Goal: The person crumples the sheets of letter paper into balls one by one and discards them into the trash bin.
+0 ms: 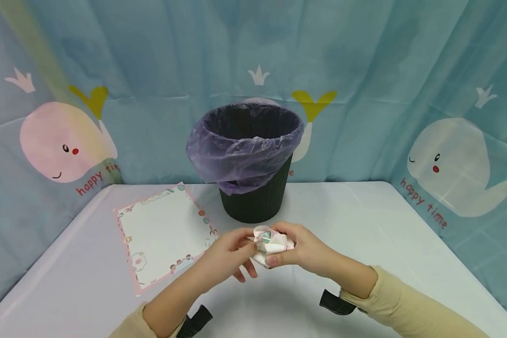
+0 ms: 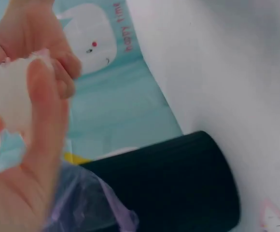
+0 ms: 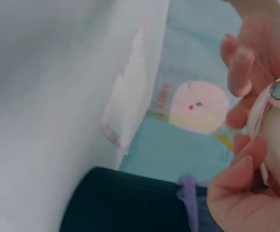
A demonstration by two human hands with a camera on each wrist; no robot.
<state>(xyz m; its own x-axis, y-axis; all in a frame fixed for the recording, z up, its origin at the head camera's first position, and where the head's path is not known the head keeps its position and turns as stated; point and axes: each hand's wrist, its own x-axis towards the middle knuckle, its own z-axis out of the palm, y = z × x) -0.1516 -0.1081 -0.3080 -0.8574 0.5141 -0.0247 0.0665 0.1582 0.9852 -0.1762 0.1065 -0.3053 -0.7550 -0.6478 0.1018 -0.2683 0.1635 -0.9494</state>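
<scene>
A crumpled sheet of white paper [image 1: 273, 245] with pink edging and a small green print is held between both hands above the table. My right hand [image 1: 302, 251] grips it from the right, thumb [image 3: 234, 179] in front. From the other side, my left hand [image 1: 230, 253] holds its left edge between thumb and forefinger, with the lower fingers hanging loose. The left wrist view shows the paper [image 2: 14, 96] between the two hands, with the left forefinger blurred.
A dark bin [image 1: 253, 204] lined with a purple bag [image 1: 241, 164] stands behind the hands. Left of it, a flat white sheet with a pink patterned border [image 1: 165, 234] lies on the white table [image 1: 355, 216]. A blue printed curtain [image 1: 152, 56] surrounds the back and sides.
</scene>
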